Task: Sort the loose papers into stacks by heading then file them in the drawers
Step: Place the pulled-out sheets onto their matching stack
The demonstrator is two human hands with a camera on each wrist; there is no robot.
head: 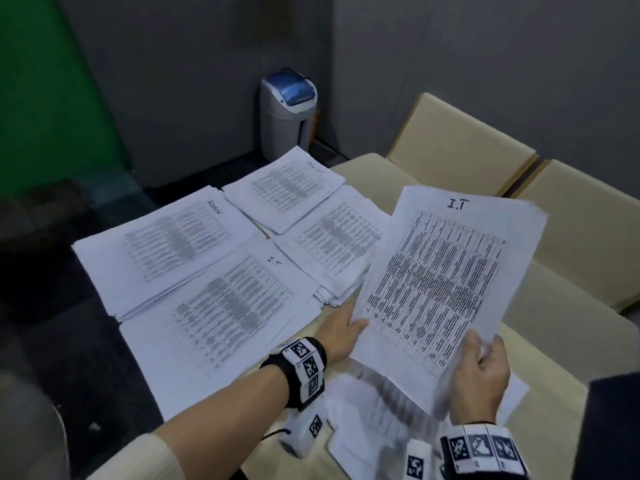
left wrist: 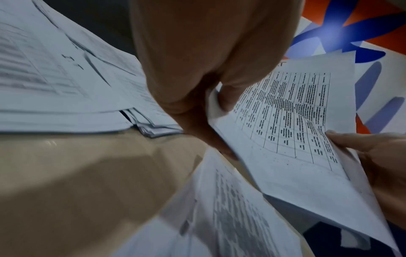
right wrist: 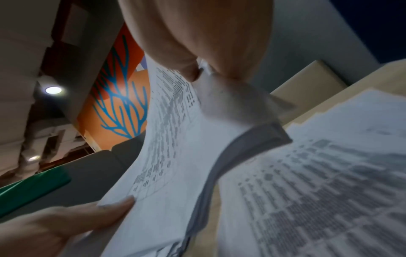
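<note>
Grey walls and a cream table frame our work, and above that table we hold up a sheet headed I.T, tilted toward us. Our left hand pinches its lower left corner, thumb on the printed face and fingers behind; our right hand grips the lower right edge, fingers curled round it, with what looks like more sheets held behind the front one. In the left wrist view the page bows between the two grips, so we judge it light and limp: one thin sheet will droop or flutter if held by a single corner, and it creases easily. Taking it at an edge with thumb over and fingers under, as the left hand does, should suit it, and it can slide flat onto a pile.

Just left of the raised sheet lies the I.T stack, the nearest of four piles. Behind it sits the stack marked ADMIN, and beyond are a far stack, its heading too blurred to read, and a fourth stack partly hidden by the lifted page. Unsorted loose papers lie under our wrists. A small bin stands on the floor past the table, beside cream chairs.
</note>
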